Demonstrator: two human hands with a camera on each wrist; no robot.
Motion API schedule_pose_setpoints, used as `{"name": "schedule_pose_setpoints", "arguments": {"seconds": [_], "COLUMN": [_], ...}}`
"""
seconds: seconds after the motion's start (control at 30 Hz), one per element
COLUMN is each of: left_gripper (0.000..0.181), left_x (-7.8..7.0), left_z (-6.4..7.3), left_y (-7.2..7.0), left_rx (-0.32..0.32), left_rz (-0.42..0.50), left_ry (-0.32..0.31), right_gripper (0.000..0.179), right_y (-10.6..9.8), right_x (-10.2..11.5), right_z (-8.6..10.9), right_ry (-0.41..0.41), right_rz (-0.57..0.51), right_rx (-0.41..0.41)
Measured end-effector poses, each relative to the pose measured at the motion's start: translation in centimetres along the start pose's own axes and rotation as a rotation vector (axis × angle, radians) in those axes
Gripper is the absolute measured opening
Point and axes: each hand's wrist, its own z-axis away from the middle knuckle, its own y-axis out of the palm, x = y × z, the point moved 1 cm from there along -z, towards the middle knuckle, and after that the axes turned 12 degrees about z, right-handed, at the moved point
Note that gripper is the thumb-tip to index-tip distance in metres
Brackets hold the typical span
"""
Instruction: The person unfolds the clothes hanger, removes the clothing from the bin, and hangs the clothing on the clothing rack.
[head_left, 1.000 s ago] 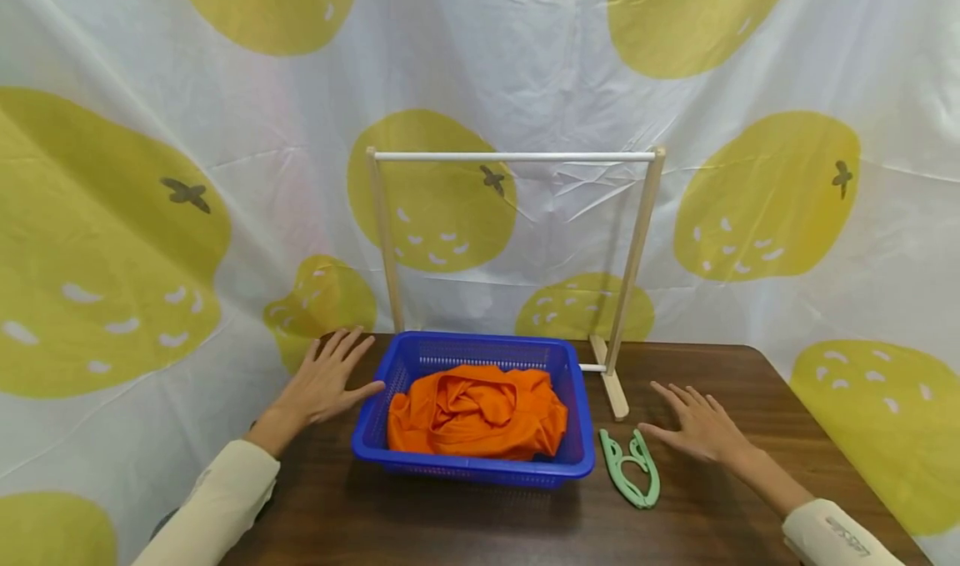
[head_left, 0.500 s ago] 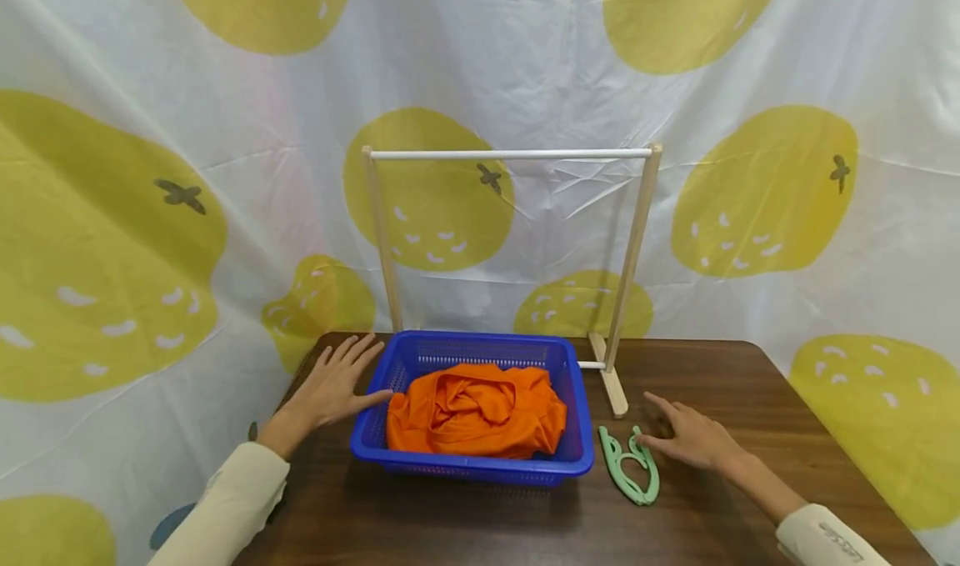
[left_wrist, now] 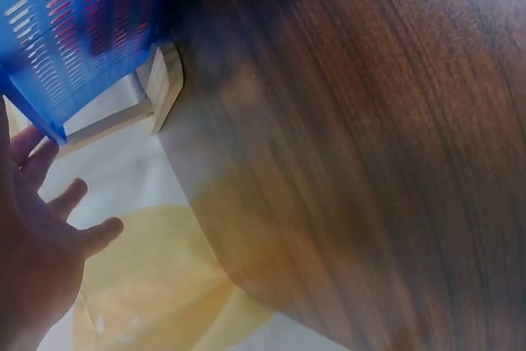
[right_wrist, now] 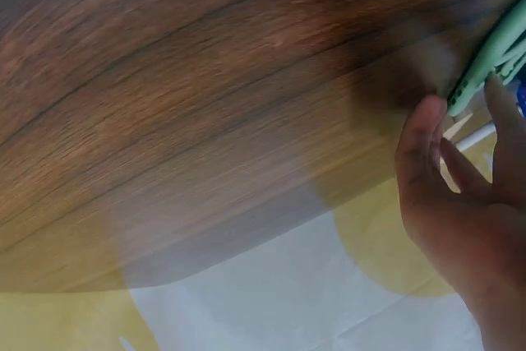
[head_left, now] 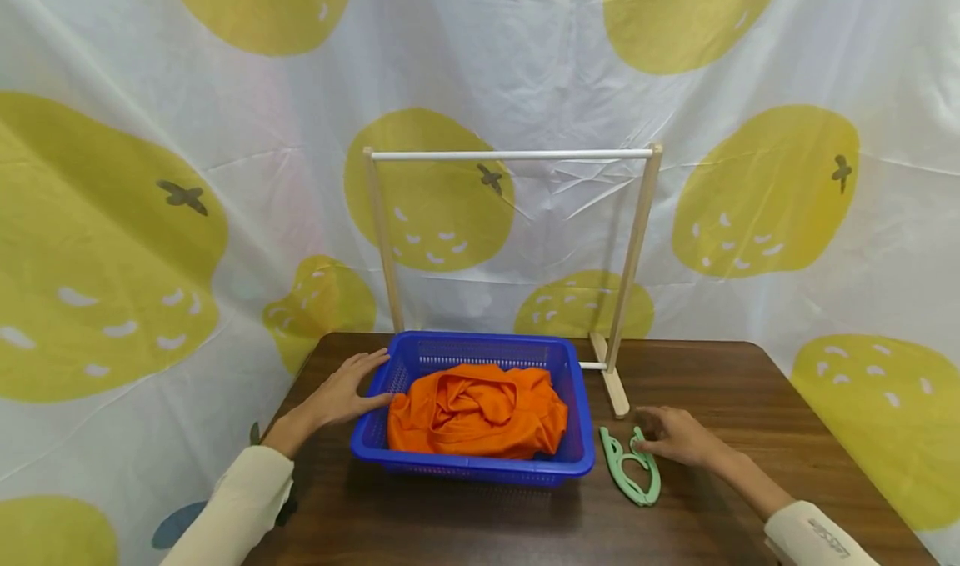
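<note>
A blue plastic basket (head_left: 472, 464) stands on the table with a bundled orange cloth (head_left: 480, 412) inside. My left hand (head_left: 341, 395) is at the basket's left side, fingers loosely spread and thumb near the rim. In the left wrist view, its fingertips meet the edge of the basket (left_wrist: 82, 47). To the right of the basket lies a light green folding hanger (head_left: 626, 474), folded. My right hand (head_left: 682, 437) is at the hanger's far end, fingers bent. In the right wrist view, thumb and a finger lie either side of the hanger's end (right_wrist: 485, 59); firm contact cannot be made out.
Behind the basket rises a wooden rack with a white top bar (head_left: 513, 156); its right foot (head_left: 617, 391) reaches toward the hanger. The dark wooden table (head_left: 720, 366) backs onto a white curtain (head_left: 585, 66) with yellow fruit prints.
My left hand has moved right and closer to the basket's side. My right hand has come left to the hanger, its fingers bending from straight. Basket, cloth and hanger stay put.
</note>
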Motion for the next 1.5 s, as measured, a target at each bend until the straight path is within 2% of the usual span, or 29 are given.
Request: {"name": "schedule_pose_setpoints", "arguments": {"seconds": [0.17, 0.37, 0.57, 0.67, 1.0, 1.23, 1.5], "left_gripper": [0.071, 0.07, 0.069, 0.069, 0.068, 0.068, 0.068], "left_x": [0.5, 0.8, 0.5, 0.4, 0.4, 0.6, 0.7], "left_z": [0.0, 0.1, 0.0, 0.0, 0.2, 0.3, 0.3], "left_y": [0.2, 0.3, 0.3, 0.2, 0.2, 0.4, 0.6], "left_rx": [-0.009, -0.012, -0.014, -0.012, -0.016, -0.016, -0.028], "left_rz": [0.02, 0.025, 0.036, 0.042, 0.054, 0.057, 0.08], "left_ry": [0.046, 0.046, 0.053, 0.048, 0.04, 0.04, 0.038], "right_gripper": [0.057, 0.049, 0.041, 0.036, 0.028, 0.034, 0.035], "right_y": [-0.2, -0.2, -0.2, -0.1, -0.2, -1.6, -4.0], "right_x": [0.2, 0.2, 0.3, 0.3, 0.2, 0.8, 0.8], "right_z": [-0.2, -0.3, -0.2, 0.0, 0.0, 0.0, -0.1], "right_ry": [0.021, 0.051, 0.133, 0.149, 0.1, 0.086, 0.034], "right_rz": [-0.148, -0.188, -0.223, -0.248, -0.334, -0.478, -0.454], "right_rx": [0.094, 0.143, 0.119, 0.101, 0.068, 0.084, 0.03]}}
